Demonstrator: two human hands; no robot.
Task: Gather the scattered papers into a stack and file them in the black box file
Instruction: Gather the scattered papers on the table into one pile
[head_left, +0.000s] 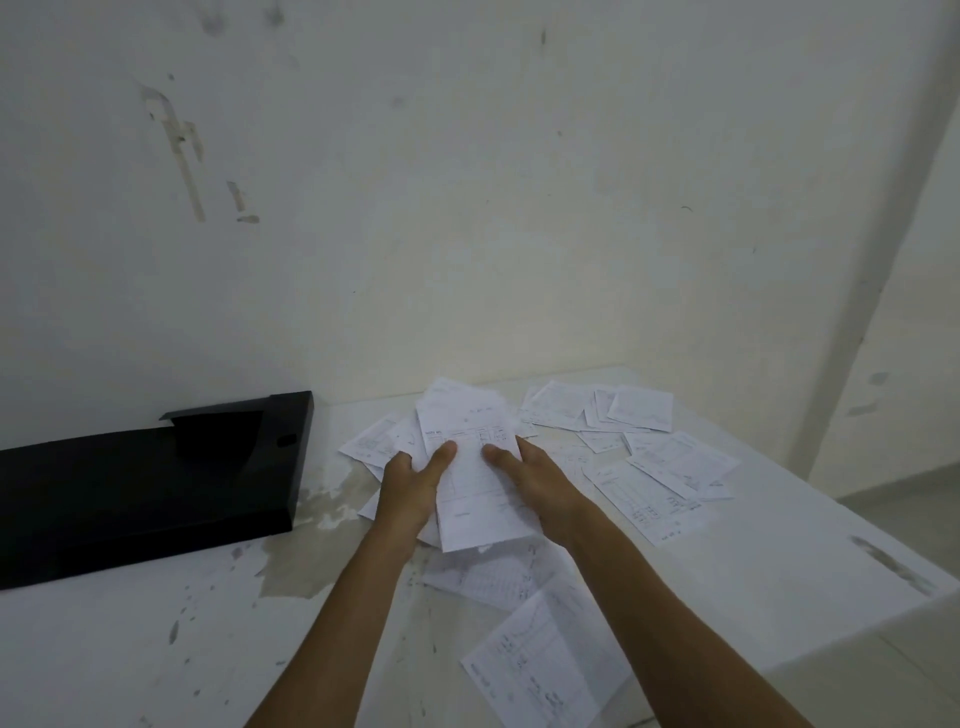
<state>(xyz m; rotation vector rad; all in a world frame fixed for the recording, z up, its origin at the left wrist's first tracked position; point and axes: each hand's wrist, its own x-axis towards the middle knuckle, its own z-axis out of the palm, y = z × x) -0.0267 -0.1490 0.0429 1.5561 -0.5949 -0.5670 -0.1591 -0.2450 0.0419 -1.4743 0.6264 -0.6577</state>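
Observation:
A loose stack of white printed papers (470, 467) is held above the table between both hands. My left hand (410, 488) grips its left edge, thumb on top. My right hand (535, 483) grips its right edge, thumb on top as well. Several more sheets lie scattered on the white table (130, 649): a group at the back right (597, 410), some at the right (660, 483), and two near the front (545, 660). The black box file (145, 483) lies on its side at the left, its open end facing right.
A stained white wall stands directly behind the table. The table's right edge (857, 545) runs diagonally, with floor beyond it. The tabletop has peeled, smudged patches between the box file and the papers.

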